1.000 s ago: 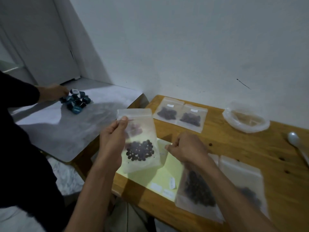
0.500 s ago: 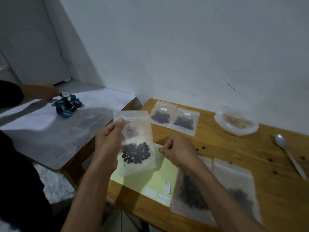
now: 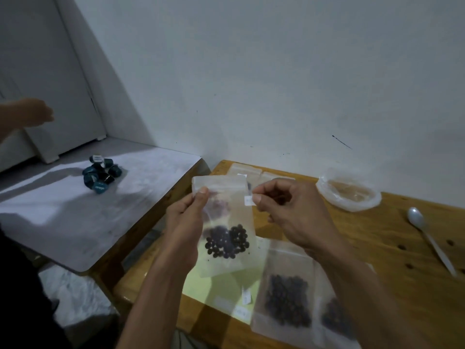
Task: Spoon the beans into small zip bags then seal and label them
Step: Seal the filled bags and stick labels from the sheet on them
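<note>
Holding a small zip bag (image 3: 226, 222) of dark beans (image 3: 227, 241) upright above the wooden table (image 3: 392, 238), with a white label (image 3: 248, 200) brought to its upper right edge.

The left hand (image 3: 185, 222) grips the bag along its left side, thumb curled over the front near the top strip. The right hand (image 3: 289, 207) pinches the label between thumb and forefinger, the other fingers curled in, and the label touches the bag's edge. Under the bag lies a pale yellow label sheet (image 3: 214, 285); just right of it two filled bags (image 3: 289, 298) lie flat. Two more bags (image 3: 251, 172) lie near the wall, partly hidden. A clear plastic bowl (image 3: 348, 193) and a white spoon (image 3: 427, 238) sit farther right. On the grey table (image 3: 75, 217) to the left, teal capsules (image 3: 100, 176) are piled, another person's hand (image 3: 32, 117) above them.
</note>
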### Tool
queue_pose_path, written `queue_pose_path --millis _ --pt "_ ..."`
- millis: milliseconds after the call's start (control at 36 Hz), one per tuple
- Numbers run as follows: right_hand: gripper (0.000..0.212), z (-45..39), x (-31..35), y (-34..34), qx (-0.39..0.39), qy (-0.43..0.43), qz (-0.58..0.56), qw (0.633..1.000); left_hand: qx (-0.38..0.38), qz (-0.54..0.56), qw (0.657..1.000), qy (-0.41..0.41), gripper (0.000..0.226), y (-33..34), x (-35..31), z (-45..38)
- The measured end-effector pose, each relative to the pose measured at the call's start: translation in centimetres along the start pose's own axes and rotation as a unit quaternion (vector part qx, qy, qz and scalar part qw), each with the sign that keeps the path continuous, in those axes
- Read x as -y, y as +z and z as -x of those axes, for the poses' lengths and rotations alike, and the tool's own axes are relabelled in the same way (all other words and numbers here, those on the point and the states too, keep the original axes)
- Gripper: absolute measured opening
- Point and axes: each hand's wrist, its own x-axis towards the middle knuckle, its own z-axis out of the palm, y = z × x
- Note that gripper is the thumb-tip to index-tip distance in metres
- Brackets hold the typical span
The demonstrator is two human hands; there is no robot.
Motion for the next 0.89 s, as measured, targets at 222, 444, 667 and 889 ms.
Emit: queue_pose_path --millis 222,444,667,889 --pt "0.019 -0.4 0.1 1.1 -0.028 0.024 -0.029 0.999 0.032 0.027 0.999 -0.006 0.028 2.3 0.8 0.2" --pt "0.020 -0.6 -0.8 2.1 -0.074 0.030 0.026 0.996 0.037 0.021 0.999 0.004 0.025 3.6 1.3 0.3" --pt "0.021 -0.5 -1.3 2.1 -0.101 0.009 0.073 0.992 0.032 0.019 0.999 0.001 0.026 4.4 1.6 0.2" --pt "0.026 -0.6 -1.3 1.9 -0.113 0.013 0.094 0.989 0.036 0.025 0.999 -0.007 0.025 4.6 1.7 0.0"
